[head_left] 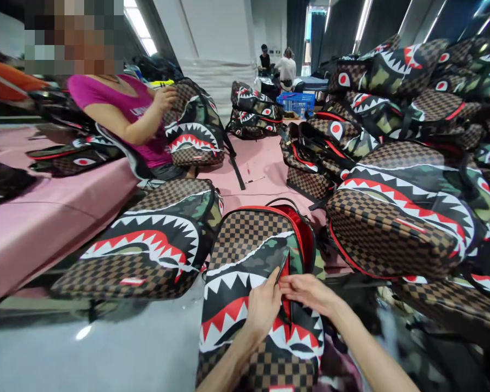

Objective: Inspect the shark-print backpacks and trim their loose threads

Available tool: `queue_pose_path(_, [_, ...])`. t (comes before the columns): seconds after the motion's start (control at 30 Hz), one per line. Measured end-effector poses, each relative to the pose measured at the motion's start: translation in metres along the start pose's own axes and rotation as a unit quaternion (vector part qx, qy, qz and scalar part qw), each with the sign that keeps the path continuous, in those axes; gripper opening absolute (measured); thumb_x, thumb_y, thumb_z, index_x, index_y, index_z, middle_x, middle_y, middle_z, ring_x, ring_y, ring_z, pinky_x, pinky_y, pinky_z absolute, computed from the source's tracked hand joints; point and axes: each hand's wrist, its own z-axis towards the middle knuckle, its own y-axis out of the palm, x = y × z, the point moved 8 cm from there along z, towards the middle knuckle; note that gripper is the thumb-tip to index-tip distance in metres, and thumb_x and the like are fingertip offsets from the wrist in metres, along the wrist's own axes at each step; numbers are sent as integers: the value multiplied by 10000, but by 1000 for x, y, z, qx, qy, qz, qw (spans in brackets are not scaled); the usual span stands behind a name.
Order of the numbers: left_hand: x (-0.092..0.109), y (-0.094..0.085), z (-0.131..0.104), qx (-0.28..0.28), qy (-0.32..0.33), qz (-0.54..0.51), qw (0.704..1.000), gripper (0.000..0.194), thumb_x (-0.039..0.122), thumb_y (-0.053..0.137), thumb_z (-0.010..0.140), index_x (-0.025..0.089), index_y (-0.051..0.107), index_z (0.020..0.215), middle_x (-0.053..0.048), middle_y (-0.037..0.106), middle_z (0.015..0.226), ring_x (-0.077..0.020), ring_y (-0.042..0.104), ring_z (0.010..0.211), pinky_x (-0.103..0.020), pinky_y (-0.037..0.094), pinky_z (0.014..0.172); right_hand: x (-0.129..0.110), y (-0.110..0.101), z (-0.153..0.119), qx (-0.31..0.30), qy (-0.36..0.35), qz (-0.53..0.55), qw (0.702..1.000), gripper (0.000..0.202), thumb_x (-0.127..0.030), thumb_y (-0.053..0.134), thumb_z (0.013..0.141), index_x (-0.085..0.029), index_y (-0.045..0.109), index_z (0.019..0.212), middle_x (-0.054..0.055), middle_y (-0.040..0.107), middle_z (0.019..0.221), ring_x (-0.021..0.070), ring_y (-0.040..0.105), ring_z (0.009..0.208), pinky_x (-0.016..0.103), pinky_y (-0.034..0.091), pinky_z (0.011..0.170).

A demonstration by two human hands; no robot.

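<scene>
A checkered backpack point(255, 231) with a camouflage panel and a shark-mouth print stands in front of me, its red-lined main opening gaping at the top. Down its front runs a slit-like pocket opening point(286, 313) with red lining inside. On the left edge of that slit, my left hand point(264, 305) is closed, fingers pinching the material. From the right side my right hand point(308, 291) reaches in, its fingertips at the opposite edge and partly hidden in the opening. Both hands are close together, and the slit is spread between them.
Another shark-print backpack point(147, 245) lies to the left, and a larger one point(400, 207) to the right. More bags are piled behind on the right. Across the pink table point(253, 158), a person in a magenta shirt point(126, 109) handles a similar backpack point(196, 128). A blue crate point(296, 102) stands farther back.
</scene>
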Motion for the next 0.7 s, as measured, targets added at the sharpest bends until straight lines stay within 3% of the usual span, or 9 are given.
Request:
queue_pose_path(0.07, [0,8,7,-13,-22,10,1000,489,179,307,860,153,416,1336,-62,691,815,-158,634,708,-249,450,686,-15,-60,-14,128,-44,-129,982,421,-422,447,866,-108,574,1116,133,663,956,209,648,829,386,499,778])
queue_pose_path(0.1, [2,14,10,-21,-28,21,999,493,182,309,865,153,393,1349,-63,689,819,-162,635,721,-252,446,691,-27,-93,-23,238,-80,-226,941,426,-409,377,882,-115,575,1117,135,667,947,214,647,823,400,498,782])
queue_pose_path(0.17, [7,29,18,-43,-30,51,997,506,186,306,876,137,335,1378,-86,686,882,-181,637,784,-269,443,719,-40,-134,-28,365,-124,-354,852,392,-342,360,859,-140,591,1104,136,643,1056,239,605,979,427,447,891])
queue_pose_path(0.2, [9,36,21,-59,-22,68,996,513,198,314,882,123,307,1389,-104,678,937,-195,634,825,-279,443,734,-40,-146,-21,387,-133,-385,827,377,-303,383,835,-148,594,1107,129,615,1129,241,556,1078,418,404,955])
queue_pose_path(0.33, [14,46,43,-158,86,77,981,508,327,420,879,147,375,1351,-99,644,1046,-198,614,895,-270,455,759,-28,-166,24,395,-121,-408,814,381,-247,398,819,-160,583,1141,119,554,1238,235,445,1212,382,316,1035])
queue_pose_path(0.4, [14,14,69,-106,134,86,981,412,337,424,885,199,475,1270,-72,628,1055,-185,593,936,-272,446,812,-27,-167,34,417,-111,-411,803,355,-294,392,860,-171,573,1140,129,546,1238,254,447,1199,447,305,1024])
queue_pose_path(0.5, [12,-60,121,87,148,173,970,372,300,432,889,222,469,1251,-87,560,1165,-236,480,1125,-387,346,971,-35,-162,34,427,-125,-422,790,321,-349,432,854,-252,573,1125,87,544,1239,247,456,1181,445,336,991])
queue_pose_path(0.53, [10,-78,138,116,134,202,963,400,309,457,879,216,442,1268,-104,542,1190,-261,443,1164,-433,307,995,-38,-159,33,423,-137,-427,787,305,-336,438,838,-277,591,1095,72,565,1211,244,467,1171,413,357,975])
queue_pose_path(0.7, [-3,-108,193,57,69,226,970,409,410,576,800,134,553,1102,-137,620,1005,-275,567,967,-369,414,833,-35,-159,14,413,-160,-499,745,302,-186,406,727,-223,662,883,137,643,1002,300,589,1000,415,433,850])
